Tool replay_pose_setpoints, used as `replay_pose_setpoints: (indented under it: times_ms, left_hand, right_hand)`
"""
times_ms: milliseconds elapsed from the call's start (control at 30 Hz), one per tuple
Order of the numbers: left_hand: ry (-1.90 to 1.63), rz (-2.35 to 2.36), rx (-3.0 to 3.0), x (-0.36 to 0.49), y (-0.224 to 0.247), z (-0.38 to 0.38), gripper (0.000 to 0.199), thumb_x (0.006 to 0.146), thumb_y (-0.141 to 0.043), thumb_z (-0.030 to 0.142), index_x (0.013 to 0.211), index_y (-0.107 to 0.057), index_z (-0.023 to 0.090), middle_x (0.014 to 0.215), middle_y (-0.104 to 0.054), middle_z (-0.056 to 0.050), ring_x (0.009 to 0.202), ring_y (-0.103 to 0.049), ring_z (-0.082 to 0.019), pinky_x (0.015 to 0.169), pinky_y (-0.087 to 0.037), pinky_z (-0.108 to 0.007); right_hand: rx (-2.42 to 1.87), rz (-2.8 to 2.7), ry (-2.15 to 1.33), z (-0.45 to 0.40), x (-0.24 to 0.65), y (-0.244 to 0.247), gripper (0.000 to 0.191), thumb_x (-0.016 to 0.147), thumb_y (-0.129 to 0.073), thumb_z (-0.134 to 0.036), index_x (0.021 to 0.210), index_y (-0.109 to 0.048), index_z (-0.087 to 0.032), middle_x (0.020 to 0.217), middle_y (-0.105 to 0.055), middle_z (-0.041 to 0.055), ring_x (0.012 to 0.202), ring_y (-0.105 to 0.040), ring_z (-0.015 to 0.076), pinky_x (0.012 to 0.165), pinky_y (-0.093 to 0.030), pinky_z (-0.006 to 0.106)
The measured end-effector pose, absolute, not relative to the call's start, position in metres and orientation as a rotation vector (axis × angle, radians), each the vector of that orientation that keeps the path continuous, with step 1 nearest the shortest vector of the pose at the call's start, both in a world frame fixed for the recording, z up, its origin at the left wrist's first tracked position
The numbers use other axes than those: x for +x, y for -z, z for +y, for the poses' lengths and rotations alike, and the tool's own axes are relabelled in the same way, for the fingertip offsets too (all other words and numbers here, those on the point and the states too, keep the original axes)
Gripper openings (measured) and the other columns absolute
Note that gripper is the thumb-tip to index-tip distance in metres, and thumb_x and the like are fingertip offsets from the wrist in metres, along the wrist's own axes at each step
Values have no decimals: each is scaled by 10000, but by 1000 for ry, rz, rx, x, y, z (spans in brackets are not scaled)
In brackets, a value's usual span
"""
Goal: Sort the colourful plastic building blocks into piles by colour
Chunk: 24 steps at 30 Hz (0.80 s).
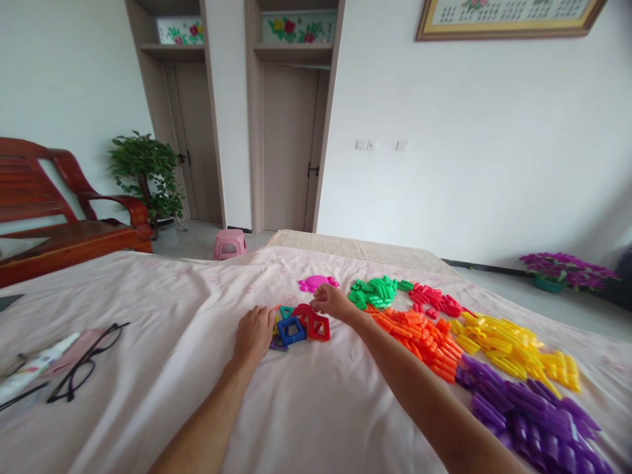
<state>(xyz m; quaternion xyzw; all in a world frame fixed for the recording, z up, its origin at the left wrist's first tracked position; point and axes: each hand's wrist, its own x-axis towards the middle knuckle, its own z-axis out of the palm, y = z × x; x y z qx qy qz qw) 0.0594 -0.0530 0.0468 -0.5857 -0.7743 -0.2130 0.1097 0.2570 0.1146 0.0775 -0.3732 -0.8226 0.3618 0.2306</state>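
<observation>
Flanking the plastic tiles (303, 328), left hand (254, 332) and right hand (332, 303) are seen curled. Neither hand's grip can be determined.

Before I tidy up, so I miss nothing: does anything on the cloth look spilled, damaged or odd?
Nothing looks spilled or damaged. What stands out is the mixed-colour cluster of frame pieces between the left hand and right hand: the piles to the right are each one colour.
</observation>
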Motion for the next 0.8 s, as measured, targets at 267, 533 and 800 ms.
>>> replay_pose_setpoints:
  times_ms: [267,533,800]
  left_hand:
    - [613,-2287,-1718,61,-49,-54,387,1013,-285,330,908,-633,198,976,-665,-74,937,-604,-203,827,-396,-320]
    - [609,-2303,-1716,61,-50,-54,371,1010,-296,324,921,-635,202,996,-663,-74,941,-603,-198,823,-398,-315]
    - [601,-2303,-1718,61,-47,-53,388,1013,-282,337,926,-637,206,995,-665,-69,938,-603,-204,809,-396,-321]
  right_hand:
    - [-1317,-2445,-312,141,273,-75,490,854,-543,-126,1343,-538,-159,1404,-536,163,1255,-544,256,1002,-442,347]
    - [-1331,-2671,-183,120,263,-70,322,949,-435,-192,1169,-665,-142,1232,-646,165,1156,-596,250,956,-432,340]
    - [-1364,-2546,-59,123,263,-79,428,946,-408,-184,1337,-576,-231,1344,-592,95,1203,-560,230,946,-431,301]
